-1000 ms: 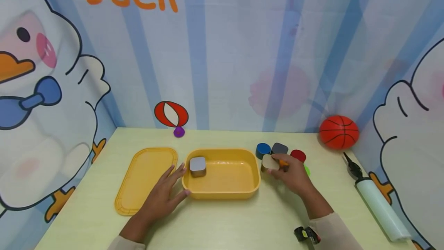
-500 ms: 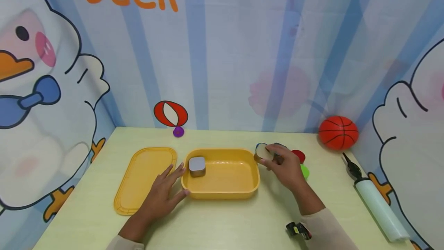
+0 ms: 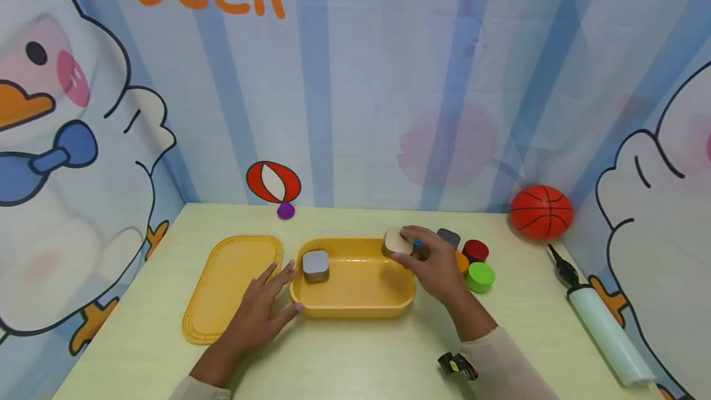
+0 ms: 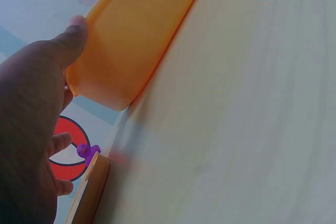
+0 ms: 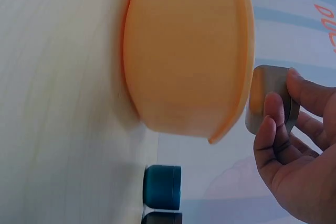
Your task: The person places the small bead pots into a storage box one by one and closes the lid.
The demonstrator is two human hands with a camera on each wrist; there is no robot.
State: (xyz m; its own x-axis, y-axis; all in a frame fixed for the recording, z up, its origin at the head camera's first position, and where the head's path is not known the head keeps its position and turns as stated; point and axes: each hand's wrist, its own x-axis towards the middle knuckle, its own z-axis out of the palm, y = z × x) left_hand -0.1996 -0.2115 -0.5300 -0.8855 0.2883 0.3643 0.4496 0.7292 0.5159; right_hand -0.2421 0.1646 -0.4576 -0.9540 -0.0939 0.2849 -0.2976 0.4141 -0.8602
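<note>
Over the far right part of the yellow tub (image 3: 355, 312), the right hand (image 3: 436, 269) pinches a beige block (image 3: 397, 242) between thumb and fingers, above the rim. The left hand (image 3: 260, 318) has its fingers spread, touching the tub's left end as if steadying it. I'd call this the placing step: a grey block (image 3: 316, 266) stands inside at the left, with the red piece (image 3: 476, 250) and green piece (image 3: 480, 276) outside to the right. The next move seems to call for lowering the beige block past the rim, then loosening the pinch.
</note>
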